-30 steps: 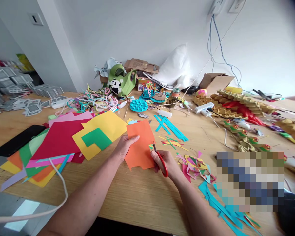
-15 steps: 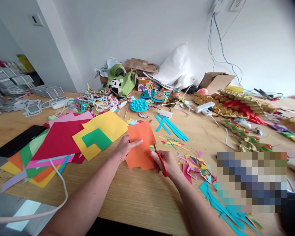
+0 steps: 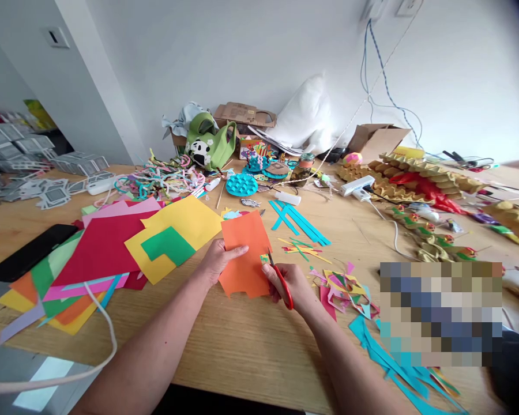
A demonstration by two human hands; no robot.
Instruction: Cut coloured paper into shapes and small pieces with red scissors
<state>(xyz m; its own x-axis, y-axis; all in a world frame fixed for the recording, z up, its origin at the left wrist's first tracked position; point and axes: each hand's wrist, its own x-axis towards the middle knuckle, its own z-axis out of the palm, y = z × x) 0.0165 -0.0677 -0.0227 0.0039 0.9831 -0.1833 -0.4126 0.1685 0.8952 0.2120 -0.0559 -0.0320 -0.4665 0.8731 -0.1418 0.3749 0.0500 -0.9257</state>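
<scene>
An orange sheet of paper (image 3: 245,259) is held above the table, its lower edge notched. My left hand (image 3: 215,262) pinches its left side, thumb lying on top. In my right hand (image 3: 290,285) are red-handled scissors (image 3: 288,293), their dark blades pointing up along the sheet's right edge. A small patterned green and yellow scrap (image 3: 264,258) shows at my right thumb tip, over the orange paper. To the left lie a yellow sheet (image 3: 190,216) and an L-shaped green piece (image 3: 168,246).
A pile of coloured paper (image 3: 99,248) covers the left side, with a white cable (image 3: 112,337) crossing it. Blue strips (image 3: 305,225) and paper scraps (image 3: 341,291) lie to the right. Pipe cleaners (image 3: 160,181), a green panda bag (image 3: 210,144) and egg cartons (image 3: 428,178) stand behind.
The view has shifted slightly. Both hands keep their grip on the orange paper and scissors, with little visible movement between them.
</scene>
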